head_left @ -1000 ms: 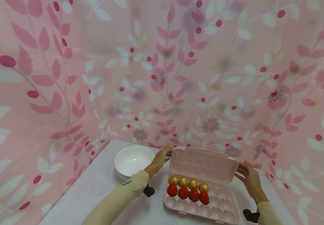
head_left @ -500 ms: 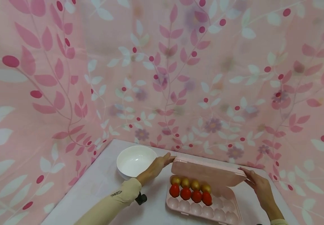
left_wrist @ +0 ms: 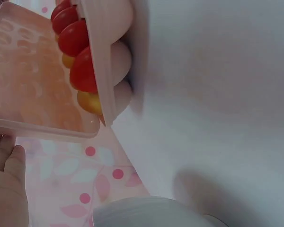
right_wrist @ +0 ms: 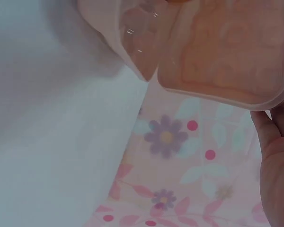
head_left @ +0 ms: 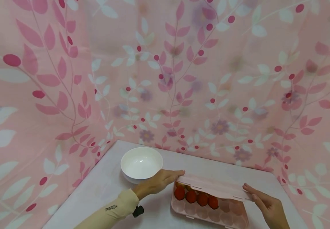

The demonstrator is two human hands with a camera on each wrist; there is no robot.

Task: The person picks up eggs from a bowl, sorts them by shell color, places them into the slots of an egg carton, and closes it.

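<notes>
A pink plastic egg box (head_left: 199,211) lies on the table with its lid (head_left: 216,188) tilted partway down over the tray. Several red eggs (head_left: 202,199) sit in a row, and gold eggs (left_wrist: 89,101) behind them are largely hidden by the lid in the head view. At the lid's left corner, the fairly straight fingers of my left hand (head_left: 160,182) touch its edge. My right hand (head_left: 269,206) has extended fingers against the lid's right corner; in the right wrist view the fingertips (right_wrist: 259,118) meet the rim from outside.
A white bowl (head_left: 141,162) stands left of the box, just beyond my left forearm. The white table (head_left: 96,190) ends at a pink floral curtain (head_left: 168,79) at the back and sides. A black strap piece (head_left: 138,211) hangs under the left wrist.
The lid has swung from nearly upright down toward the tray, covering most of the gold eggs. Both hands have followed it down and nearer, staying at its corners.
</notes>
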